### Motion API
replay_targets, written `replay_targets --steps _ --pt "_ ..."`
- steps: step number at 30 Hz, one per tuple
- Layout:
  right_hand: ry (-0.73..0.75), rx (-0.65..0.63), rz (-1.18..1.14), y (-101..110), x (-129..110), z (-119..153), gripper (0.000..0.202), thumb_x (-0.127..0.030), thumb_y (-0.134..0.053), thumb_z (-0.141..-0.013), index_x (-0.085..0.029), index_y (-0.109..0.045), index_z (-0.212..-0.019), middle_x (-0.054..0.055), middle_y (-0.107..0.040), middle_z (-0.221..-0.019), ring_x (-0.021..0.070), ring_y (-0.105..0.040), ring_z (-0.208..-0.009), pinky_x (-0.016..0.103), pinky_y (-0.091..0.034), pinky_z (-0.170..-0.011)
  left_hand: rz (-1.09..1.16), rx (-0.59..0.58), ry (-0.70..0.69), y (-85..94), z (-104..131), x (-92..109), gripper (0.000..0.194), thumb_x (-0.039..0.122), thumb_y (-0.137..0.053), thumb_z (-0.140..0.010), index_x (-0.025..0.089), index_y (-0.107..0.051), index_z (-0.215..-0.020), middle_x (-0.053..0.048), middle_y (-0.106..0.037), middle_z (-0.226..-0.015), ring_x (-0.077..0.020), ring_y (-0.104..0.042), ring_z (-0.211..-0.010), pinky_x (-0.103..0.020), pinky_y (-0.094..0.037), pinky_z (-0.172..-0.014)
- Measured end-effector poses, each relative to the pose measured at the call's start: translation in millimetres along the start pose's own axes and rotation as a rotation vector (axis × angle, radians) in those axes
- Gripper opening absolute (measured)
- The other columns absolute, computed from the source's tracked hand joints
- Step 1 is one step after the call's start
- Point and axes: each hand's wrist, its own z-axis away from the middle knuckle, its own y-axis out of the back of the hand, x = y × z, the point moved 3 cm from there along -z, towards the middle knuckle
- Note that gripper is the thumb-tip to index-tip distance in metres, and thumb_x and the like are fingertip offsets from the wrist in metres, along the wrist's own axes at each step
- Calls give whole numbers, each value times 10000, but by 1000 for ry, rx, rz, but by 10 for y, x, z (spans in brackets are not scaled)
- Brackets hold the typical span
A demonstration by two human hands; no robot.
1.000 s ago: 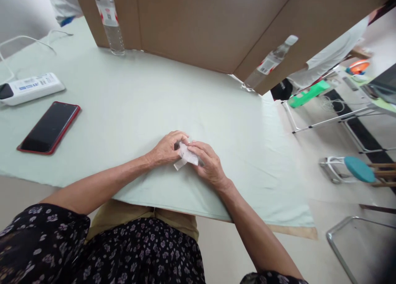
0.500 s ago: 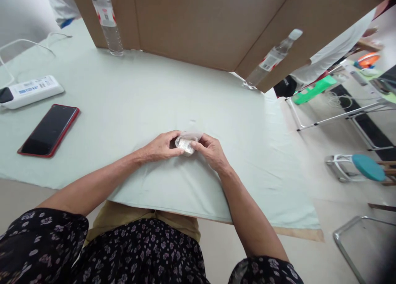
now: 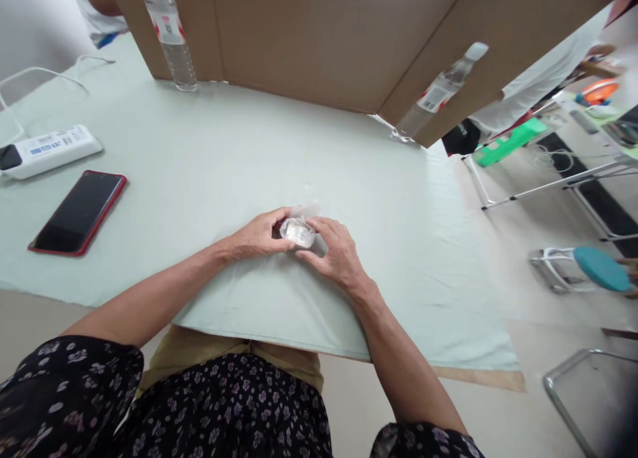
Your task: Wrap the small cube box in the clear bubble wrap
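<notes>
A flat, glossy smartphone (image 3: 78, 212) in red casing lies on smooth pale-green cloth (image 3: 209, 155). Nearer the front edge, the left hand (image 3: 256, 235), half curled, grips a small, rounded, crinkled translucent packet (image 3: 298, 232); the right hand (image 3: 335, 250) curves loosely beside it, thumb and fingers parted. Farther right stands a round-seated teal stool (image 3: 602, 268).

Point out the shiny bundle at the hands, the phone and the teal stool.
Shiny bundle (image 3: 298, 233), head view: middle of its top.
Phone (image 3: 78, 212), head view: its dark screen.
Teal stool (image 3: 602, 268), head view: its seat.
</notes>
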Motion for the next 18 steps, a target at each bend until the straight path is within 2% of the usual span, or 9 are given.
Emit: replay_targets --steps 4,8,11,14,16,18 --pt "7 -33 -90 -18 -1 -22 491 -460 -740 -849 -238 -634 -1273 115 -723 -1214 293 -673 -1085 462 -541 -941 73 -34 -6 -6 -7 22 542 271 -728 -726 142 -605 -1238 -75 -680 -1115 -213 -651 -981 -301 -502 -829" --pt "-50 -34 -89 68 -36 -6 453 -488 -735 -853 -254 -672 -1237 115 -682 -1212 279 -664 -1068 453 -544 -931 212 -63 38 -17 2 11 619 294 -751 -730 147 -585 -1309 -93 -688 -1175 -227 -664 -1051 -315 -509 -877" --pt "-120 7 -118 160 -8 7 642 -559 -758 -815 -263 -598 -1362 140 -610 -1331 293 -646 -1094 493 -525 -962 249 -59 84 -21 16 7 589 296 -747 -715 151 -623 -1272 -91 -711 -1156 -224 -678 -1034 -324 -523 -876" --pt "-230 -36 -312 156 73 9 908 -625 -785 -756 -265 -434 -1512 163 -547 -1446 291 -646 -1125 477 -532 -953 267 -65 137 -33 32 10 572 312 -748 -697 158 -648 -1239 -77 -734 -1102 -223 -695 -978 -337 -545 -843" --pt "-293 -104 -455 82 103 5 977 -632 -800 -729 -236 -405 -1530 166 -605 -1380 291 -653 -1130 452 -539 -935 258 -64 148 -41 40 16 533 339 -752 -693 153 -673 -1187 -71 -742 -1071 -224 -699 -947 -337 -549 -821" --pt "-341 -121 -557 -6 96 -2 965 -610 -809 -727 -202 -425 -1512 142 -684 -1229 269 -675 -1056 421 -546 -901 232 -46 155 -41 46 19 471 359 -745 -709 147 -696 -1127 -65 -747 -1025 -221 -699 -917 -328 -547 -798"
